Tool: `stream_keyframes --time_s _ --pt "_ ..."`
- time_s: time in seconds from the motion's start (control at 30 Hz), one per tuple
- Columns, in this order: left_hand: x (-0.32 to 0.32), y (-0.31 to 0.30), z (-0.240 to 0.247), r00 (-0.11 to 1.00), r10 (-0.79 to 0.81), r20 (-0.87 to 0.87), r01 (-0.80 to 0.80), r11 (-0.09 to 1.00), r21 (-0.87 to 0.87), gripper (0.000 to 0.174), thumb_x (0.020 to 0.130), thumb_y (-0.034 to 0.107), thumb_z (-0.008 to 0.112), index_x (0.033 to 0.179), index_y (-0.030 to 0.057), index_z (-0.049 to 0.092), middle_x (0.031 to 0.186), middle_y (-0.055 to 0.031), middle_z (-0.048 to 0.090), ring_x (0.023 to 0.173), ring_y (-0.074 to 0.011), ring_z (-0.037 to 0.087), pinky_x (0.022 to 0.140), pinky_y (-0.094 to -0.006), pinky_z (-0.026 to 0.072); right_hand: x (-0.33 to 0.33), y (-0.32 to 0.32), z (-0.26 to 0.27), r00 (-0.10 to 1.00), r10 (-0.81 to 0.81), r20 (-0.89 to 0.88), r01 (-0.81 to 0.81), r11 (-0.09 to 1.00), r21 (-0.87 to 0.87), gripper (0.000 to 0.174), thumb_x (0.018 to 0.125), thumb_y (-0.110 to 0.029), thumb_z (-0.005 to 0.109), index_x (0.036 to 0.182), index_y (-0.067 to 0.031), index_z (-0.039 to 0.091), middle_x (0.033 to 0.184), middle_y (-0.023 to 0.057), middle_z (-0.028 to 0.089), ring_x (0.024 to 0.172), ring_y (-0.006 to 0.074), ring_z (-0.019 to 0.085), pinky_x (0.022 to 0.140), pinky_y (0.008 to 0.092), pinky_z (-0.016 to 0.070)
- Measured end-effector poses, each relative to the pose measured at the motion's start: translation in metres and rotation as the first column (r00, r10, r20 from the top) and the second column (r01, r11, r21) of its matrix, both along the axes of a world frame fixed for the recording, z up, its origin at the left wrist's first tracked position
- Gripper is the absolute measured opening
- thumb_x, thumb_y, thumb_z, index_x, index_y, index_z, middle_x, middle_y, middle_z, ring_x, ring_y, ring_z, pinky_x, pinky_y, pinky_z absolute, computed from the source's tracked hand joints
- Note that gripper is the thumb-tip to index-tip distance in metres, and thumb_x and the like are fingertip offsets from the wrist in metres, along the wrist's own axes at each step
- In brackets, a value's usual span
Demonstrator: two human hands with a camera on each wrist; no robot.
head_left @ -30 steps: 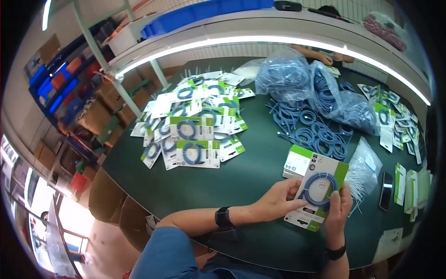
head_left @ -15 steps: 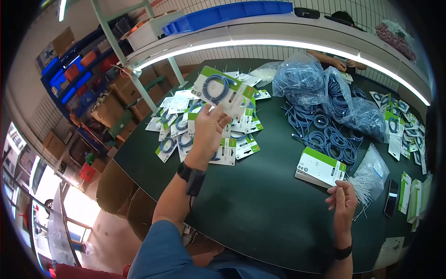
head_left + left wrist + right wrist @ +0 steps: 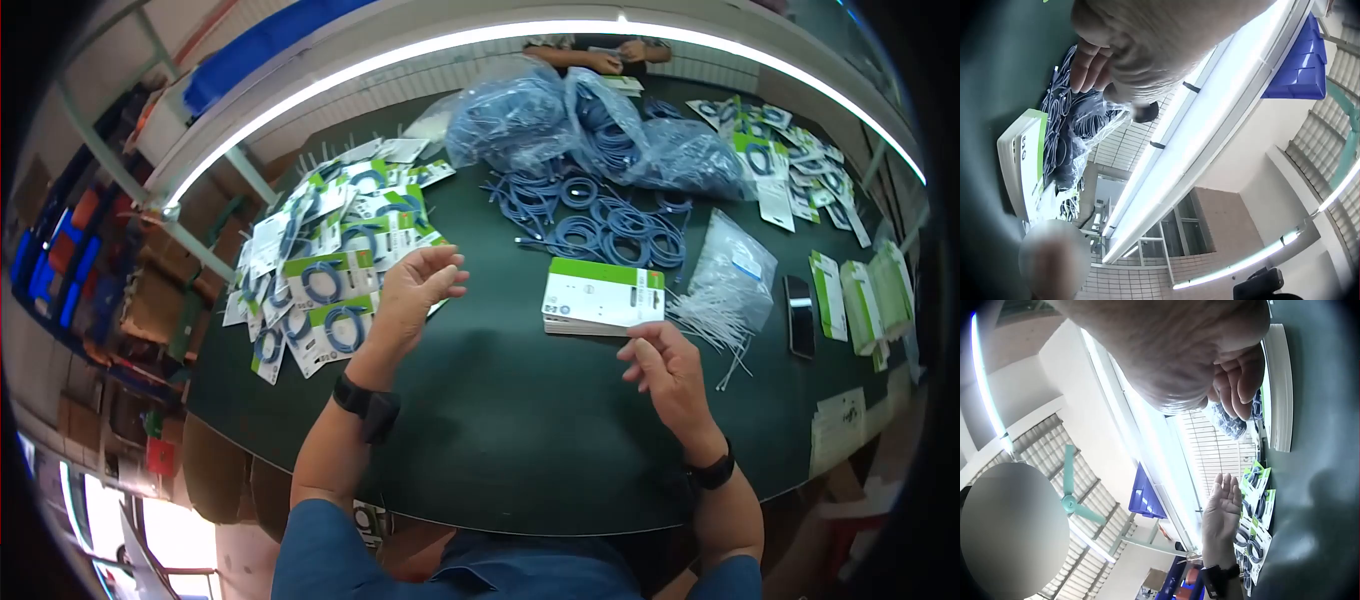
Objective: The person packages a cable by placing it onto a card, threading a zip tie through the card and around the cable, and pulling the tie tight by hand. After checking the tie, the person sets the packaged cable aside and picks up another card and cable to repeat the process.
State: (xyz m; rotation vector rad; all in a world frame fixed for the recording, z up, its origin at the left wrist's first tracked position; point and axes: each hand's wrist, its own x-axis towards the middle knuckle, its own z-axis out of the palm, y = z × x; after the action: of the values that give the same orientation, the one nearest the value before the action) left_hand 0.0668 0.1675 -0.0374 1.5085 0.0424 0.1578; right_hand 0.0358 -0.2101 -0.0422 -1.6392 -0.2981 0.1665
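Observation:
My left hand (image 3: 412,298) hovers at the right edge of a heap of carded blue cables (image 3: 345,328), its fingers loosely bent and holding nothing. In the right wrist view the same left hand (image 3: 1219,519) shows its palm beside that heap. A neat stack of green-and-white cardboard cards (image 3: 603,292) lies at mid-table. My right hand (image 3: 668,372) is at the stack's near right corner, fingers relaxed, with the fingertips right at the card edge. From the right wrist, the stack's layered side (image 3: 1282,387) shows next to those fingers.
Loose coiled blue cables (image 3: 600,225) and plastic bags of cables (image 3: 510,115) lie behind the stack. To the right are a bag of white zip ties (image 3: 735,265), a phone (image 3: 800,315) and more cards (image 3: 828,295). Another person's hands (image 3: 605,62) show across the table.
My left hand carried a carded cable from in front of me leftward to the heap and let it go; it is now empty. The right hand released that card and came to the stack.

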Motion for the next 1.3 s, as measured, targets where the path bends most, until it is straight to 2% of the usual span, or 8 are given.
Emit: stream_keyframes --time_s 0.3,0.4,0.67,0.8,0.97,1.1,1.2,1.3 --pt "0.090 -0.087 0.009 0.965 -0.261 -0.025 0.239 0.839 0.489 0.023 0.097 0.008 0.073 0.118 -0.0018 0.072 0.113 -0.0108 0.075 0.102 -0.0182 0.073 0.085 -0.0307 0.0607 0.004 -0.007 -0.008 0.998 0.006 0.055 -0.006 1.000 0.005 0.021 0.109 -0.014 0.058 0.119 0.0024 0.066 0.095 0.0072 0.074 0.075 0.0089 0.067 0.066 0.0237 0.0540" --pt "0.128 -0.107 0.002 0.895 -0.438 0.085 0.169 0.508 0.845 0.020 0.092 0.009 0.075 0.110 0.0007 0.076 0.110 -0.0116 0.077 0.100 -0.0195 0.073 0.085 -0.0328 0.0597 0.005 -0.007 -0.005 0.999 0.001 0.047 -0.001 1.000 0.002 0.021 0.108 -0.013 0.059 0.117 0.0034 0.067 0.093 0.0076 0.074 0.075 0.0094 0.067 0.067 0.0244 0.0551" --pt "0.187 -0.101 -0.016 0.798 -0.592 -0.108 0.210 0.105 0.972 0.023 0.087 0.020 0.080 0.104 0.0048 0.080 0.115 -0.0159 0.072 0.112 -0.0358 0.064 0.103 -0.0432 0.0513 0.006 -0.007 -0.010 0.998 0.011 0.068 -0.012 1.000 0.008 0.020 0.108 -0.012 0.060 0.115 0.0044 0.068 0.092 0.0085 0.074 0.074 0.0104 0.068 0.068 0.0254 0.0567" --pt "0.187 -0.096 -0.014 0.756 -0.647 -0.102 0.145 0.012 0.989 0.020 0.090 0.019 0.079 0.102 0.0037 0.077 0.114 -0.0131 0.070 0.113 -0.0337 0.060 0.103 -0.0439 0.0486 0.005 -0.007 -0.012 0.998 0.018 0.066 -0.017 1.000 -0.007 0.020 0.108 -0.013 0.062 0.113 0.0043 0.069 0.091 0.0085 0.074 0.073 0.0103 0.068 0.068 0.0254 0.0569" --pt "0.186 -0.095 -0.010 0.734 -0.673 0.086 -0.039 0.085 0.996 0.020 0.092 0.018 0.078 0.102 0.0016 0.073 0.115 -0.0136 0.069 0.112 -0.0336 0.061 0.101 -0.0428 0.0492 0.005 -0.005 -0.011 0.997 0.021 0.069 -0.020 1.000 -0.016 0.020 0.107 -0.014 0.063 0.111 0.0043 0.070 0.091 0.0083 0.074 0.074 0.0100 0.067 0.068 0.0254 0.0569" --pt "0.174 -0.087 -0.006 0.805 -0.508 0.305 -0.147 0.327 0.934 0.022 0.092 0.016 0.078 0.103 -0.0001 0.069 0.109 -0.0151 0.070 0.107 -0.0332 0.063 0.100 -0.0407 0.0489 0.004 -0.006 -0.011 0.998 0.023 0.059 -0.023 1.000 -0.001 0.020 0.107 -0.013 0.063 0.112 0.0043 0.070 0.092 0.0082 0.074 0.074 0.0100 0.068 0.068 0.0254 0.0569" --pt "0.135 -0.102 0.026 0.943 -0.212 0.257 -0.010 0.753 0.658 0.023 0.089 0.011 0.078 0.108 0.0004 0.071 0.101 -0.0121 0.073 0.099 -0.0337 0.066 0.092 -0.0418 0.0496 0.004 -0.003 -0.010 0.998 0.039 0.057 -0.040 0.999 0.028 0.020 0.108 -0.014 0.062 0.112 0.0039 0.070 0.092 0.0081 0.074 0.075 0.0100 0.068 0.068 0.0252 0.0568" --pt "0.073 -0.128 0.036 0.822 -0.259 0.508 -0.207 0.694 0.689 0.023 0.087 0.007 0.080 0.107 0.0014 0.070 0.097 -0.0106 0.074 0.095 -0.0305 0.068 0.093 -0.0419 0.0483 0.000 -0.003 -0.005 0.998 0.043 0.039 -0.046 0.997 0.060 0.023 0.109 -0.017 0.060 0.112 0.0032 0.071 0.091 0.0079 0.074 0.076 0.0102 0.068 0.067 0.0248 0.0565"
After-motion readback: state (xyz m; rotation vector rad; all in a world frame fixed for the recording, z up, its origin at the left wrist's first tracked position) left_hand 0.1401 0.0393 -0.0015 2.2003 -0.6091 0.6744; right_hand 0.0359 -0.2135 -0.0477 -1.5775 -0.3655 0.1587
